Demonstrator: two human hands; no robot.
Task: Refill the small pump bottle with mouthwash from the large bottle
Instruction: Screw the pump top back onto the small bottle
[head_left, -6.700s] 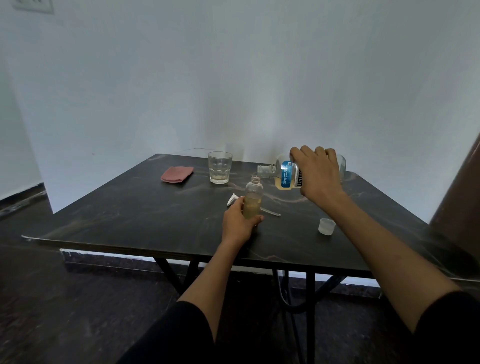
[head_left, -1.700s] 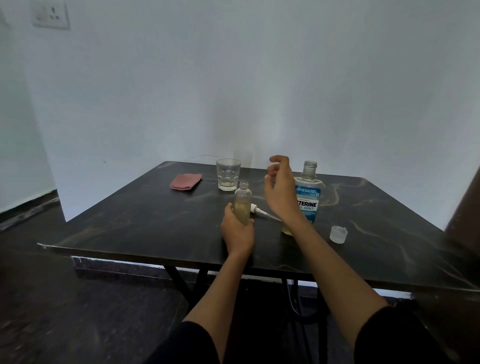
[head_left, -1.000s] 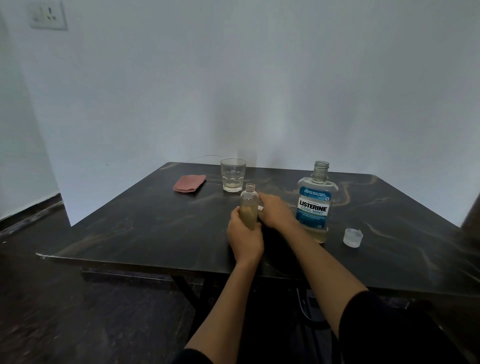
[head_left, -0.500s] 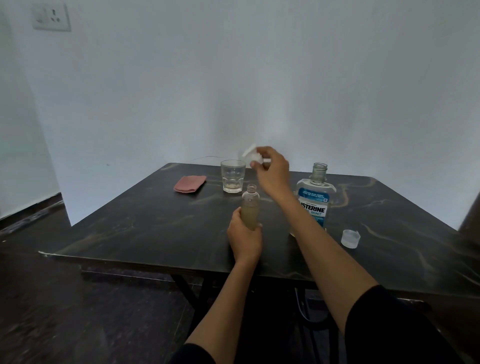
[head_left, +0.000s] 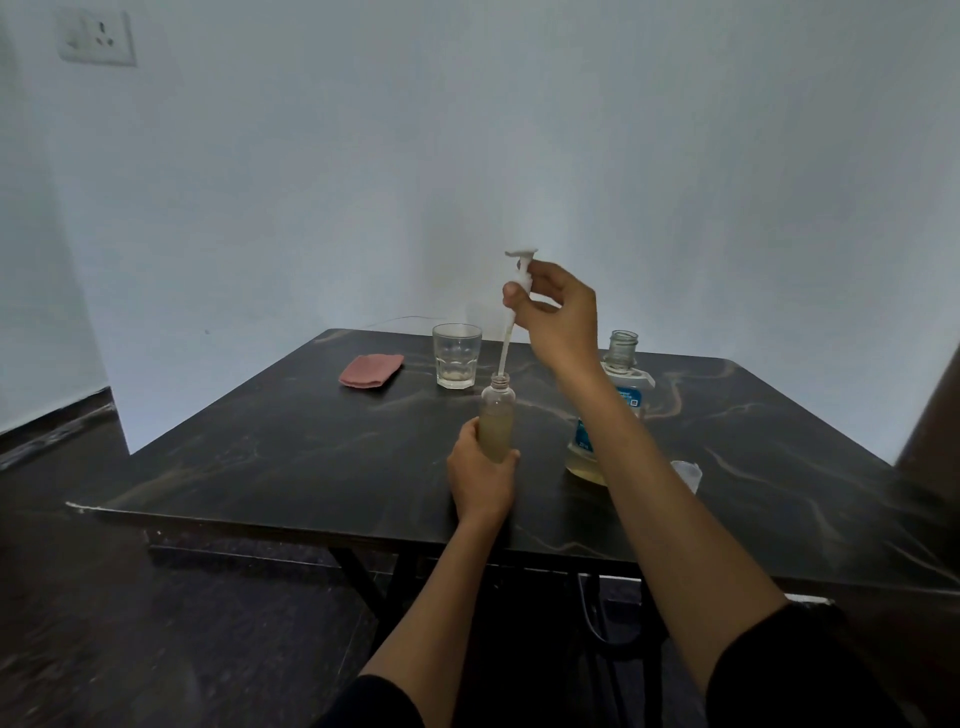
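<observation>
Small pump bottle (head_left: 497, 422), already filled and gripped upright on the table (head_left: 260, 457) by the left hand (head_left: 480, 480), now receives the pump head (head_left: 521, 270), which the right hand (head_left: 558, 317) pinches, lifted from the tabletop, its tube tip entering the neck, so recapping begins.

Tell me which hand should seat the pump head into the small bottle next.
The right hand. It already pinches the pump head, whose tube tip sits at the small bottle's open neck. The left hand grips that bottle upright, steadying it.
</observation>
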